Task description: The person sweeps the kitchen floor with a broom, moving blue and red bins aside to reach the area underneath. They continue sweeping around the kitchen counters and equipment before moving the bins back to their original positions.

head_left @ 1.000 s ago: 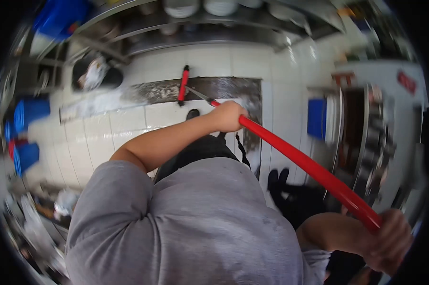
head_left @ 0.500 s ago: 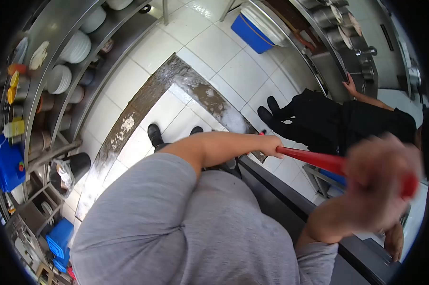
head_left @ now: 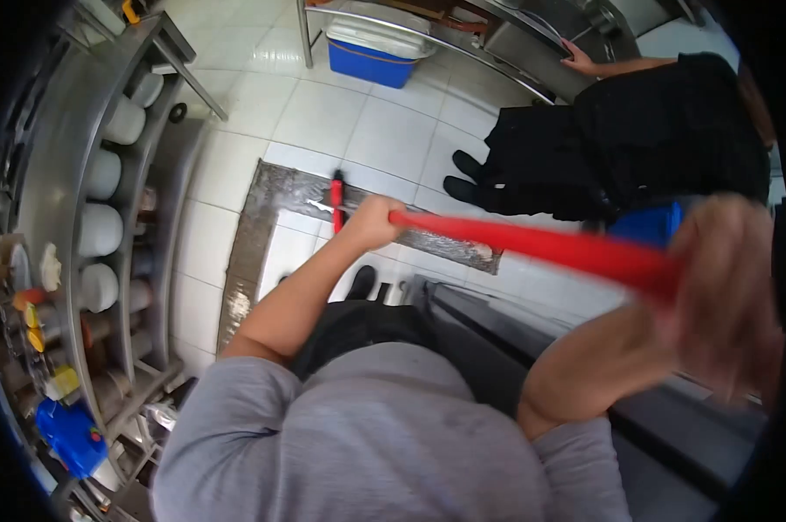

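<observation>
A long red pole (head_left: 515,239) runs across the view, thick and close at the right and thinner toward the floor. My left hand (head_left: 372,223) is closed around its lower part. Round the upper end, my right hand (head_left: 728,291) is closed too, though blurred by motion. Beyond my left hand a narrow red crosspiece with a black tip (head_left: 337,202) rests at the floor; it looks like a floor squeegee's head. Under it lies a dark, wet strip (head_left: 284,184) with whitish suds, bordering the white tiles.
A person in black (head_left: 663,130) stands at the right, one hand on a sink edge. Steel shelves (head_left: 49,174) with stacked white dishes line the left. A blue cooler (head_left: 371,63) stands at the back. Dark equipment (head_left: 489,339) is close on my right.
My left hand and the squeegee head have swung left and farther out. The view has turned, and the head, earlier mostly hidden by my left arm, shows on the wet strip. Both hands keep their grip.
</observation>
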The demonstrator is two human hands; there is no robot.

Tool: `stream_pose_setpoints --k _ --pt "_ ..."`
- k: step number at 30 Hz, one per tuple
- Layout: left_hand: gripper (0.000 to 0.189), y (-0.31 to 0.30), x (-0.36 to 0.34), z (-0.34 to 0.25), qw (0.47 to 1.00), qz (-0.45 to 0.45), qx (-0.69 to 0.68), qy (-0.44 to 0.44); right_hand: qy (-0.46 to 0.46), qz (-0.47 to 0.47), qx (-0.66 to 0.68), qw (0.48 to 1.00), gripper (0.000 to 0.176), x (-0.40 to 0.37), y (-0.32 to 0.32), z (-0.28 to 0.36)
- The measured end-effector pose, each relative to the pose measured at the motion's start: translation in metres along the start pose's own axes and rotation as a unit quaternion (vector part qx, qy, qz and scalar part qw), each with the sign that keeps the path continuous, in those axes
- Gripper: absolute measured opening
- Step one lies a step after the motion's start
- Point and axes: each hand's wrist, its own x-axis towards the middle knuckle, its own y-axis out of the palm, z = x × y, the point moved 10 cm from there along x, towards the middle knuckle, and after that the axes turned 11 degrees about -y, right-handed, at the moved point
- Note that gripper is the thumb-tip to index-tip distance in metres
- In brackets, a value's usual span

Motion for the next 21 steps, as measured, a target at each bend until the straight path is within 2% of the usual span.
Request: stream_pose_setpoints --k 1,2,4,5,7,8,10,11,13,14,15,16,18,20,21 --pt "0.011 -0.017 -0.005 0.028 0.994 -0.032 0.025 -0.106 0.021 0.001 0.016 1.000 0.013 -0.001 -0.003 -0.015" --pt "0.012 -0.035 0.003 0.048 0.985 -0.045 -0.003 -0.164 0.012 -0.098 0.028 0.995 0.011 -0.001 -0.015 -0.021" --pt "0.011 -0.065 0.000 0.037 0.985 -0.099 0.046 -0.132 -0.004 -0.271 0.025 0.962 0.017 -0.022 -0.038 -0.027" --pt "0.011 -0.081 0.000 0.014 0.988 -0.112 0.061 -0.083 -0.036 -0.367 -0.062 0.927 0.020 -0.027 -0.051 -0.006" --pt "0.009 -0.070 -0.003 -0.018 0.991 -0.094 0.085 -0.036 -0.024 -0.226 0.019 0.974 0.029 0.000 -0.048 0.036" --pt "0.009 -0.081 -0.017 -0.046 0.995 -0.090 0.020 -0.043 -0.069 -0.210 0.029 0.975 0.030 0.019 -0.045 0.065" --pt "0.008 -0.071 -0.013 -0.080 0.997 -0.065 -0.030 0.014 -0.045 -0.202 0.063 0.976 0.033 0.057 -0.039 0.091" --pt "0.008 -0.061 -0.011 -0.085 0.997 -0.051 -0.046 0.022 -0.050 -0.191 0.069 0.978 0.033 0.071 -0.023 0.083" --pt "0.009 -0.049 -0.002 -0.069 0.996 -0.050 -0.068 0.030 0.006 -0.151 -0.072 0.986 0.027 0.093 0.026 0.046" --pt "0.010 -0.040 0.003 -0.050 0.996 -0.015 -0.084 0.016 0.033 -0.130 -0.141 0.981 0.026 0.102 0.055 0.023" --pt "0.011 -0.035 0.002 -0.031 0.995 0.021 -0.098 0.001 0.043 -0.116 -0.130 0.984 0.024 0.113 0.094 -0.010" --pt "0.011 -0.041 -0.004 -0.014 0.995 0.012 -0.102 -0.001 0.054 -0.102 -0.118 0.986 0.023 0.121 0.128 -0.040" --pt "0.011 -0.067 -0.023 0.020 0.996 0.001 -0.092 -0.023 0.007 -0.058 -0.062 0.996 0.022 0.138 0.169 -0.056" --pt "0.012 -0.113 -0.048 0.054 0.994 -0.032 -0.091 -0.050 -0.043 -0.067 -0.033 0.996 0.028 0.144 0.182 -0.057" --pt "0.011 -0.139 -0.060 0.076 0.991 -0.077 -0.093 -0.051 -0.054 -0.056 -0.006 0.997 0.029 0.148 0.197 -0.062"
